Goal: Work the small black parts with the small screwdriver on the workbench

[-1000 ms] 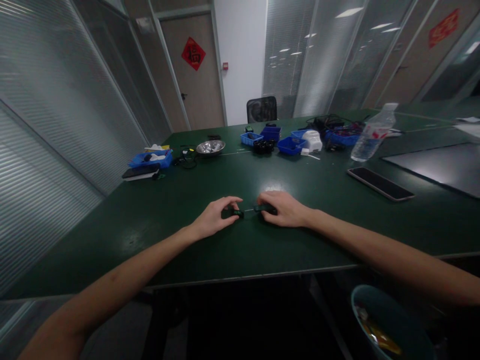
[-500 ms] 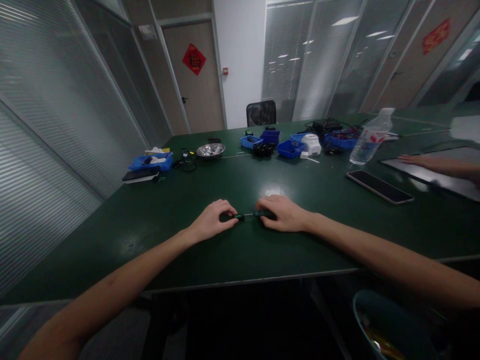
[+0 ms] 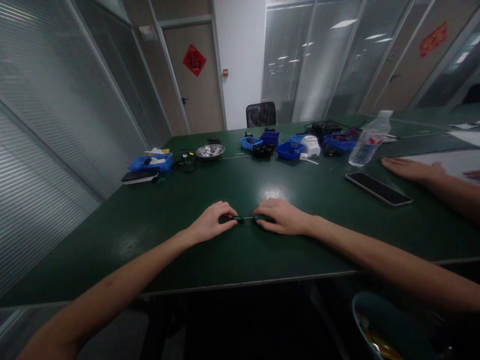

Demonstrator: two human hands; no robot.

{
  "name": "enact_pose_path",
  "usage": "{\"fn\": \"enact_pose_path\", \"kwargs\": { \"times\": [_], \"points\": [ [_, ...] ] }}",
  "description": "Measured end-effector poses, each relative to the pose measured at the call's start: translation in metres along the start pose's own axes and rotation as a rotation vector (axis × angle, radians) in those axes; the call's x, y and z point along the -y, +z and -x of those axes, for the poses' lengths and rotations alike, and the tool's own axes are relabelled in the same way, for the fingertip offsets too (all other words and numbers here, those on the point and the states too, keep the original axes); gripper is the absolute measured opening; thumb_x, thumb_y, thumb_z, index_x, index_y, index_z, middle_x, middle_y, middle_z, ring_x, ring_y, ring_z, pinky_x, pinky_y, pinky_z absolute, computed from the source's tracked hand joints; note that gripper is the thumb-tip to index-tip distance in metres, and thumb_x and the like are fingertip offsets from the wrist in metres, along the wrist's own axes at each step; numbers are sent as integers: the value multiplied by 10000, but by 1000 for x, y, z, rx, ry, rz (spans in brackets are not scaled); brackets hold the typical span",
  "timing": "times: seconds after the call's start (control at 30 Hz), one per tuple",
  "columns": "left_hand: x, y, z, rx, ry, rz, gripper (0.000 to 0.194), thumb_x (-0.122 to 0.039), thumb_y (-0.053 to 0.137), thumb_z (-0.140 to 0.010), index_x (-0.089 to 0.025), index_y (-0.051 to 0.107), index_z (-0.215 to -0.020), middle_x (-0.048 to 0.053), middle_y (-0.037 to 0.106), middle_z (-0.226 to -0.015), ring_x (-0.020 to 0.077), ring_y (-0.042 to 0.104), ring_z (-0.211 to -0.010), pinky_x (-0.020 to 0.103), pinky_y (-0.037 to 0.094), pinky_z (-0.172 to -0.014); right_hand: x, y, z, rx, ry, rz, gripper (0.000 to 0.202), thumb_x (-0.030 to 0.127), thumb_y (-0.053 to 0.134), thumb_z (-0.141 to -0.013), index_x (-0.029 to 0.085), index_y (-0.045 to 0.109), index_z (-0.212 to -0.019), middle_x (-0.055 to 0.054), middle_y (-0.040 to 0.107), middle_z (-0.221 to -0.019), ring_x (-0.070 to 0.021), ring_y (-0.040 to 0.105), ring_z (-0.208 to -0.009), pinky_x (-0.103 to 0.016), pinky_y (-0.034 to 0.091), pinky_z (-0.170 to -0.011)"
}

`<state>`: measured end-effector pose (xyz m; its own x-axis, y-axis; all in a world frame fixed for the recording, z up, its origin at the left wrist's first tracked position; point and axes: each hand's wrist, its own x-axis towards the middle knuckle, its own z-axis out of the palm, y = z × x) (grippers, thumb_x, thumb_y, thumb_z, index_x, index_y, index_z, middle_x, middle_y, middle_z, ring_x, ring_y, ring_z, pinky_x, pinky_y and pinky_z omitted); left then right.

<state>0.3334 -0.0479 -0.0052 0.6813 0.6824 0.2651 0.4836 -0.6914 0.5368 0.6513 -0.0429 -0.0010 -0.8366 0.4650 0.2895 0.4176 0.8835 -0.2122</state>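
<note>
Near the front middle of the green table (image 3: 180,195), my left hand (image 3: 213,221) pinches a small dark part (image 3: 239,219) between thumb and fingers. My right hand (image 3: 281,216) is closed around the dark handle of a screwdriver-like tool (image 3: 260,218). The tool's thin metal shaft points left at the small part, and its tip is at or very near that part. Too little detail shows to tell whether they touch.
A phone (image 3: 378,189) and a water bottle (image 3: 371,140) stand to the right, beside another person's hand (image 3: 408,169). Farther back are a metal bowl (image 3: 210,152), blue trays (image 3: 290,150) and cables. A bin (image 3: 360,310) is below the table edge.
The other person's hand at the right has moved left, closer to the phone and bottle. My right hand has shifted very slightly left; my left hand keeps its pinch.
</note>
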Motion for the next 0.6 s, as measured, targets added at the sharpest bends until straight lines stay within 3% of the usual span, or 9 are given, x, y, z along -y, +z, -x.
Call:
{"fn": "enact_pose_path", "kwargs": {
  "times": [0.3,0.6],
  "points": [
    [-3,0,-1,18,26,-7,211,-371,682,-1052,-193,762,-1131,87,704,-1061,244,637,-1002,378,511,-908,2,2,-1,65,68,44,384,461,478,-1144,206,682,-1347,-108,770,-1117,-243,711,-908,-390,523,-841],
    [-4,3,0,20,26,-30,210,-368,670,-1069,-195,752,-1155,85,693,-1066,242,625,-999,367,502,-889,6,0,-2,92,9,77,426,458,436,-1163,187,667,-1397,-115,788,-1143,-232,728,-894,-375,519,-820]
  ]
}}
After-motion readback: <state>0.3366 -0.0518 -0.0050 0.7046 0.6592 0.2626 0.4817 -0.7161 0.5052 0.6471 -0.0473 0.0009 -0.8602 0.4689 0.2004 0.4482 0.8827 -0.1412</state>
